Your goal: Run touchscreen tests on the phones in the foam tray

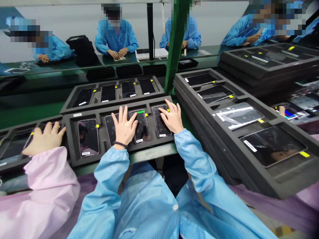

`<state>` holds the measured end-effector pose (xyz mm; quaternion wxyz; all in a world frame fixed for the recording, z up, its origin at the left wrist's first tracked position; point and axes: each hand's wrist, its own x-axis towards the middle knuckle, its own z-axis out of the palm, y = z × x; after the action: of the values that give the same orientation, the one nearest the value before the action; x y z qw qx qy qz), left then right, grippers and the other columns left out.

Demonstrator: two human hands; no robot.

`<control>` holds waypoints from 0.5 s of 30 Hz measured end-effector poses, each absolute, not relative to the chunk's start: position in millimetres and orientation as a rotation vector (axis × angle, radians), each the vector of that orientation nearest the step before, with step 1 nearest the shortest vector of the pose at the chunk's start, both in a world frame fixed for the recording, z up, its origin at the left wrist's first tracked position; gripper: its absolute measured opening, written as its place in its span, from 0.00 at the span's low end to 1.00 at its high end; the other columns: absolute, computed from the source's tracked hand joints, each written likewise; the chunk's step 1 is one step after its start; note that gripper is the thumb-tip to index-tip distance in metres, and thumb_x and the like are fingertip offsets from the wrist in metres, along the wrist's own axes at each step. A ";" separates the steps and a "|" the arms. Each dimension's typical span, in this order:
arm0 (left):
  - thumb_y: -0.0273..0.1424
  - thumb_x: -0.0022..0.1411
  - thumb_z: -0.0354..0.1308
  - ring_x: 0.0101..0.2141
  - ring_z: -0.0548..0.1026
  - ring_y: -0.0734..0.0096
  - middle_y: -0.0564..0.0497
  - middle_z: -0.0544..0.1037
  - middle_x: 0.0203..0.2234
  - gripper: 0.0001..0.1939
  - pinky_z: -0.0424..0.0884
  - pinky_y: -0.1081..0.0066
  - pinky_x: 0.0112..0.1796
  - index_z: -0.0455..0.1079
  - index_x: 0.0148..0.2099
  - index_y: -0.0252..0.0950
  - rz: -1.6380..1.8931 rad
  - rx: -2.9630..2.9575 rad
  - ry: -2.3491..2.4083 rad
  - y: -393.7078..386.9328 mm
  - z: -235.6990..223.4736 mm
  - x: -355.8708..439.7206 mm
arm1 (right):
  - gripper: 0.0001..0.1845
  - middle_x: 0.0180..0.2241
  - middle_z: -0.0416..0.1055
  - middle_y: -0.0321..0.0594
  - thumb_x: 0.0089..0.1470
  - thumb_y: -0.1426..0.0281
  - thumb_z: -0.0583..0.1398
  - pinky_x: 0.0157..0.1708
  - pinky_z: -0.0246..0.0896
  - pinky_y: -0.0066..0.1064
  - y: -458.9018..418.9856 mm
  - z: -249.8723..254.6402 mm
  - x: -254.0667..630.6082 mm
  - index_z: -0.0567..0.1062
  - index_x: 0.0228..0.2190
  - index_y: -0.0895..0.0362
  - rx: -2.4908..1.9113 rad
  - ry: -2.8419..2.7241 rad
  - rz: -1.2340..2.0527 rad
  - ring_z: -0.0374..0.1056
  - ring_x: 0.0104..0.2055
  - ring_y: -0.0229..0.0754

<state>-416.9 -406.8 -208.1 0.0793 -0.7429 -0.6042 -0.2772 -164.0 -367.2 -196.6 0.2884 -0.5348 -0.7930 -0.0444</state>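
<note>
Two blue sleeves (108,179) are worn; four screens (88,137) are held in one black tray (72,132), the second partly covered by the open left hand (123,129), the fourth by the open right hand (173,119); nothing is gripped.

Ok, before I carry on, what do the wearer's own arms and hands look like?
The left hand and right hand are without gloves. Loose, light blue sleeves with faint fine stripes cover both arms, gathered at the wrists. A dark, beaded-looking bracelet is on the left; none shows on the right.
</note>
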 end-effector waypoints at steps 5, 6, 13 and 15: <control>0.41 0.72 0.42 0.72 0.42 0.48 0.39 0.50 0.71 0.25 0.31 0.35 0.66 0.69 0.63 0.40 -0.856 -2.124 -1.868 -413.8 -208.8 -427.5 | 0.20 0.69 0.55 0.45 0.67 0.63 0.51 0.70 0.38 0.58 -368.5 -198.8 -150.9 0.77 0.53 0.51 -1.511 -1.997 -0.109 0.54 0.67 0.53; 0.41 0.72 0.42 0.72 0.42 0.48 0.39 0.50 0.71 0.25 0.31 0.35 0.66 0.69 0.63 0.40 -0.860 -2.113 -1.878 -414.4 -208.7 -428.1 | 0.21 0.69 0.55 0.46 0.67 0.63 0.51 0.70 0.38 0.58 -368.6 -198.7 -149.6 0.78 0.53 0.52 -1.528 -1.980 -0.113 0.54 0.67 0.54; 0.42 0.72 0.40 0.72 0.42 0.49 0.38 0.50 0.71 0.26 0.30 0.36 0.66 0.68 0.63 0.38 -0.917 -2.091 -1.906 -415.1 -208.0 -425.5 | 0.21 0.68 0.56 0.48 0.67 0.64 0.51 0.69 0.42 0.57 -368.4 -197.3 -150.7 0.77 0.53 0.55 -1.514 -1.975 -0.129 0.54 0.67 0.54; 0.42 0.72 0.40 0.72 0.42 0.50 0.38 0.51 0.71 0.27 0.31 0.37 0.67 0.67 0.63 0.37 -0.977 -2.075 -1.907 -416.5 -207.6 -425.4 | 0.21 0.68 0.56 0.47 0.67 0.64 0.51 0.69 0.41 0.57 -368.3 -196.6 -153.4 0.76 0.54 0.54 -1.471 -2.002 -0.132 0.54 0.67 0.53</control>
<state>-425.4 -416.5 -207.6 0.0791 -0.6936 -0.6373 -0.3265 -153.4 -368.3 -196.6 0.3211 -0.5599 -0.7622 -0.0501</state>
